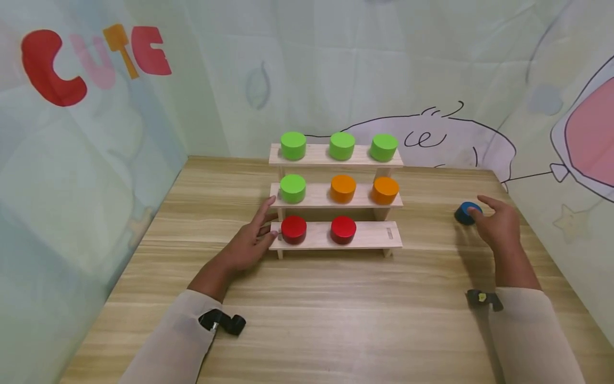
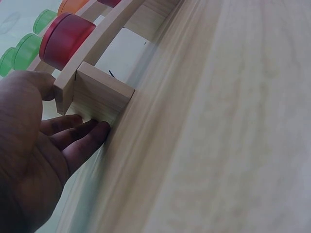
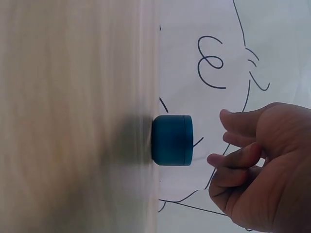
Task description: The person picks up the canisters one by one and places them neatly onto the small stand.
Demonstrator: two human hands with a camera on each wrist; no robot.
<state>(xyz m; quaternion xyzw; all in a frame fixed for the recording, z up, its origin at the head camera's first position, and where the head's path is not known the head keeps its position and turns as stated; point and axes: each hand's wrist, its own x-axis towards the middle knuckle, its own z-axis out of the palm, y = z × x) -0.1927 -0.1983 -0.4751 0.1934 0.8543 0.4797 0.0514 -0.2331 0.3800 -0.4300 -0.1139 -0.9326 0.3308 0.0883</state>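
A three-tier wooden stand (image 1: 374,234) bears small round lidded tins. Three green tins (image 1: 342,146) line its top tier. On the middle tier are one green tin (image 1: 292,189) and two orange tins (image 1: 342,189). Two red tins (image 1: 293,230) occupy the left and middle of the bottom tier. My left hand (image 1: 247,245) touches the stand's left end, its thumb at the bottom board's edge and its fingers spread beside the leg. To the right, a blue tin (image 3: 172,140) rests on the table. My right hand (image 3: 265,165) is just above it, loosely bent fingers apart from the tin.
The wood-grain table (image 1: 336,314) ends at a printed cloth backdrop (image 1: 312,64) behind and at both sides. Black wrist straps with mounts (image 1: 223,321) sit over both sleeves.
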